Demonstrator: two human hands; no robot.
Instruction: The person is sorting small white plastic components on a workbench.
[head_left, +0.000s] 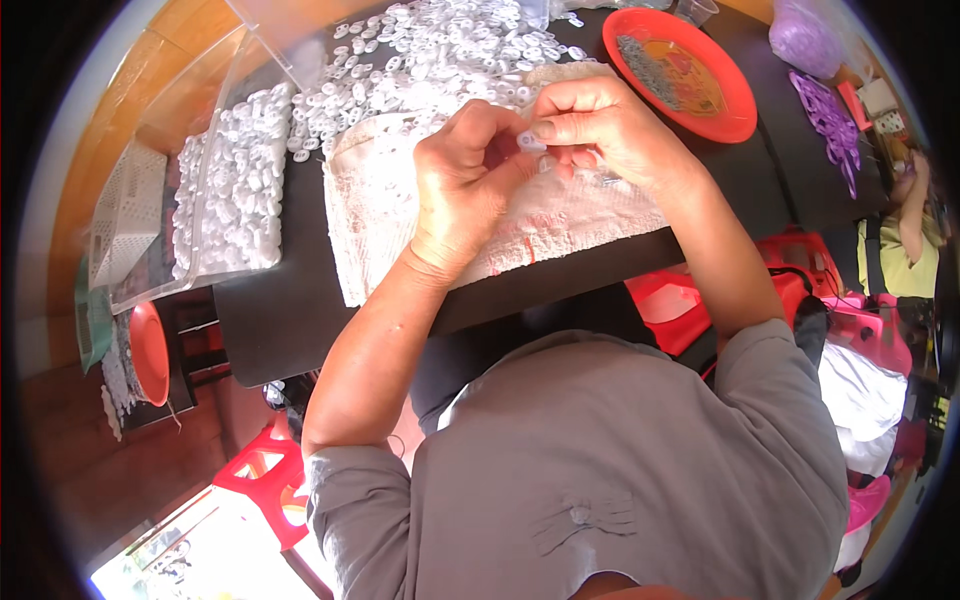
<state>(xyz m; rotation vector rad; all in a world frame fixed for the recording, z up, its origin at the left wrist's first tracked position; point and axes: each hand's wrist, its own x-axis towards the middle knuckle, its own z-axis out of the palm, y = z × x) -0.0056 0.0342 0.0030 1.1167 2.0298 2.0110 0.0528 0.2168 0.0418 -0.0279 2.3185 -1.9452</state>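
Over a pale cloth [380,215] on the dark table, my two hands meet at one small white oval plastic piece [531,142] with a dark mark on it. My right hand [615,125] pinches it between thumb and forefinger. From the other side, my left hand [460,175] is closed with thumb and fingertips against it; its exact grip is partly hidden. Just below the fingertips another small white piece [546,163] shows. Beyond the cloth spreads a heap of similar white oval pieces [430,50].
A clear plastic bin [225,190] full of white pieces stands at the left. At the far right lies a red oval tray [735,105] with small grey parts, near purple straps [828,125]. A red stool [265,475] is at lower left; another person [905,245] is at far right.
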